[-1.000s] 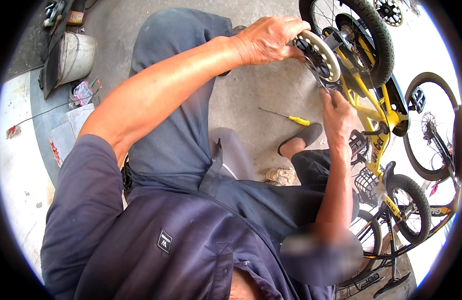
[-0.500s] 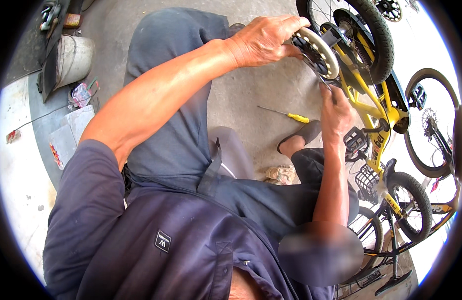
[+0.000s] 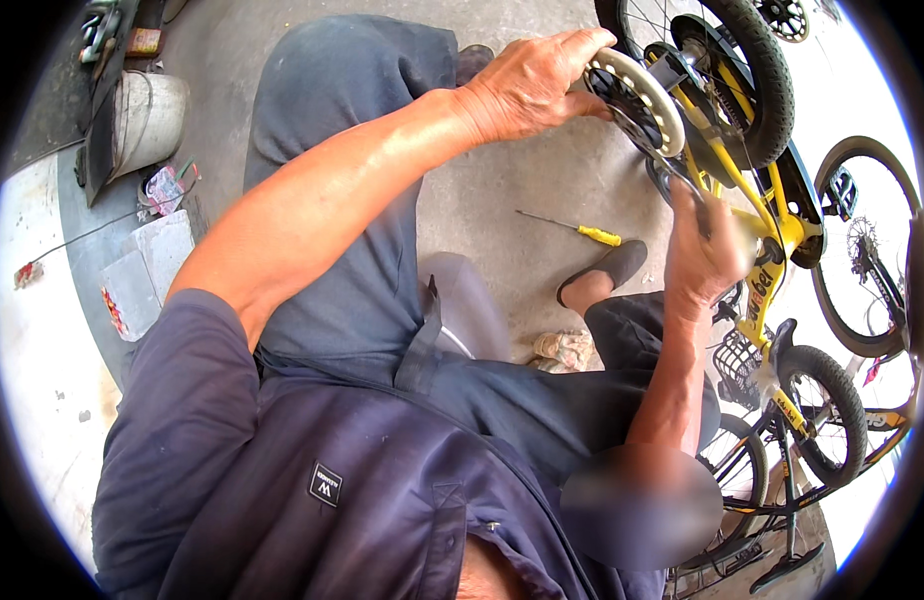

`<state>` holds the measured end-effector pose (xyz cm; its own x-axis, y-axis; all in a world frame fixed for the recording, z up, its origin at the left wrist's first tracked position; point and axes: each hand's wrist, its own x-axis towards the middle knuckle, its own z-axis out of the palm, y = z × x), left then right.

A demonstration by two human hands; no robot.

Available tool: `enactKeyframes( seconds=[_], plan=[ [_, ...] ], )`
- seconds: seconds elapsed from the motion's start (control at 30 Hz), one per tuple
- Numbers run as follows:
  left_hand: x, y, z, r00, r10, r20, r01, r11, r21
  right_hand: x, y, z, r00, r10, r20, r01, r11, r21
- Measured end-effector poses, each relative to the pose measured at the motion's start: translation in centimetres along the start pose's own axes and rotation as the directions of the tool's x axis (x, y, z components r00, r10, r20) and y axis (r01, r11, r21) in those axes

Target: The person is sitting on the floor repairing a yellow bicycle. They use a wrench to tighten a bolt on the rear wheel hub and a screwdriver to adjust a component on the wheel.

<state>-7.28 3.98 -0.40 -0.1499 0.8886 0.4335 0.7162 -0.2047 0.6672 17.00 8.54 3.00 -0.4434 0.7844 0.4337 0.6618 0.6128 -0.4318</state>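
My left hand (image 3: 547, 85) is closed on the rim of a small training wheel (image 3: 664, 105) with a pale tyre and dark hub, fingers above and thumb below. Beside it stands the yellow child's bicycle (image 3: 747, 200), its large black-tyred wheel (image 3: 775, 90) at the top. My right hand (image 3: 707, 245), a little blurred, is closed around a thin dark metal piece (image 3: 674, 178) that runs up toward the training wheel's lower edge. Its kind is hard to make out, since my fingers cover much of it.
A yellow-handled screwdriver (image 3: 599, 236) lies on the concrete floor near a dark shoe (image 3: 619, 267). At the right stand more bicycles, including a large wheel (image 3: 862, 245) and a small front wheel (image 3: 822, 415). A white bucket (image 3: 152, 118) stands at the upper left.
My right hand has moved down and to the right with the thin metal piece, and now covers the pedal. The training wheel has shifted slightly; my left hand keeps its grip.
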Motion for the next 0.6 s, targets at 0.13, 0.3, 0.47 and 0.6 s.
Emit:
enactKeyframes(
  seconds=[0.13,0.3,0.47,0.6],
  plan=[
    [-0.2,0.2,0.3,0.997,-0.063,0.037,0.064,0.998,-0.023,0.5,-0.6,-0.7,0.998,0.057,-0.033,-0.057,0.998,0.018],
    [-0.5,0.2,0.5,0.984,-0.163,0.075,0.168,0.984,-0.059,1.1,-1.7,-0.9,0.995,0.066,-0.076,-0.060,0.995,0.079],
    [-1.2,1.0,0.5,0.964,-0.262,0.048,0.262,0.965,-0.002,1.8,-2.6,-0.5,0.984,-0.009,-0.181,0.026,0.995,0.094],
    [-2.1,3.0,-0.2,0.872,-0.486,0.054,0.489,0.869,-0.073,1.9,-3.1,-1.0,0.987,-0.057,-0.150,0.064,0.997,0.043]
  ],
)
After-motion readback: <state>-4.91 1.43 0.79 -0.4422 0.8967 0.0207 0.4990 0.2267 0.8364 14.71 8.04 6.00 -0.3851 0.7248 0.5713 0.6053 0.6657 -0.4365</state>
